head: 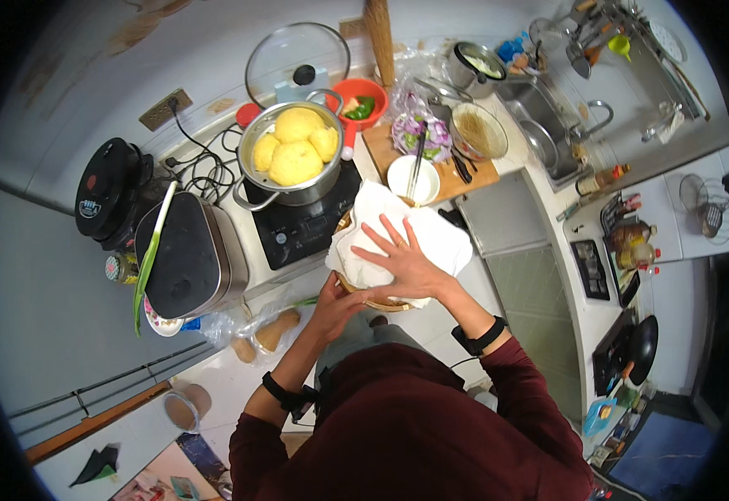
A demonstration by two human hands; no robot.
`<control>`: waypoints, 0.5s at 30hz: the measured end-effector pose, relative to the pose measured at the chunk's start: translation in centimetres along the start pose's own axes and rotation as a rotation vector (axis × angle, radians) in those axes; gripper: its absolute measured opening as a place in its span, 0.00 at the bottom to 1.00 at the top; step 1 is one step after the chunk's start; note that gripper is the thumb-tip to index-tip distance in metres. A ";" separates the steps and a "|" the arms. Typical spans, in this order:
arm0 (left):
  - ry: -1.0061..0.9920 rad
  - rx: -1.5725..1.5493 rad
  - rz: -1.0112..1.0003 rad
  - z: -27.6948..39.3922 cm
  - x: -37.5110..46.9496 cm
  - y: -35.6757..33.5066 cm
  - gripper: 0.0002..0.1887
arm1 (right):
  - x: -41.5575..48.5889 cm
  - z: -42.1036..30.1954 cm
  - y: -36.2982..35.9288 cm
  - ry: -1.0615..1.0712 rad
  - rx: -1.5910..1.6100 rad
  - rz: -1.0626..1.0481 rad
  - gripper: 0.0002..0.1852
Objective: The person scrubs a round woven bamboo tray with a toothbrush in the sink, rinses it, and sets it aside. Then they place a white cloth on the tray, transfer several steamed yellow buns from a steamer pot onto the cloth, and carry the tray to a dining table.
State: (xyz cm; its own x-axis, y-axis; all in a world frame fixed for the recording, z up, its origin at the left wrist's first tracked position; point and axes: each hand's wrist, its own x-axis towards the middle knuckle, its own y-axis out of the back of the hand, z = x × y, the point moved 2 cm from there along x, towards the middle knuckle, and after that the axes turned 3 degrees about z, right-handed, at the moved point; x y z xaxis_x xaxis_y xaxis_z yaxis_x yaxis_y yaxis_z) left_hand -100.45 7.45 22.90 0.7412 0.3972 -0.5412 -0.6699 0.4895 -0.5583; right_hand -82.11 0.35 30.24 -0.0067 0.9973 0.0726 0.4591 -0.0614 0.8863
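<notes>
My left hand grips the near-left rim of a round woven basket, held in front of my body at the counter's edge. White cloth lines the basket and hangs over its far and right sides. My right hand rests on the cloth with its fingers spread; its thumb points towards my left hand. What lies beneath the cloth is hidden. Just beyond the basket, a steel pot with several yellow dough-like mounds stands on a black induction cooktop.
A wooden cutting board bears a white bowl with chopsticks, chopped purple onion and a knife. Behind stand an orange-red bowl and a glass lid. A dark-lidded appliance is at left, a sink at upper right.
</notes>
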 end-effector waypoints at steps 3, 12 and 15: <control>-0.006 -0.004 0.027 0.3 0.2 1.5 0.36 | 2.7 0.4 0.2 0.043 0.035 -0.009 0.33; -0.007 -0.104 0.153 -0.2 0.0 6.5 0.34 | 21.4 3.0 5.2 0.274 -0.012 0.143 0.29; -0.019 -0.136 0.188 -0.5 -0.1 6.7 0.34 | 26.5 2.0 3.0 0.446 -0.241 -0.005 0.33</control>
State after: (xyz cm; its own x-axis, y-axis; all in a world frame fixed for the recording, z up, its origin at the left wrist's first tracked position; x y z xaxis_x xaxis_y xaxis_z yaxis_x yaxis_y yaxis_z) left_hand -105.06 10.28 18.91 0.6026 0.4869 -0.6323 -0.7949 0.2967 -0.5292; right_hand -79.14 26.72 33.89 -0.4118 0.8868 0.2098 0.2400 -0.1166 0.9637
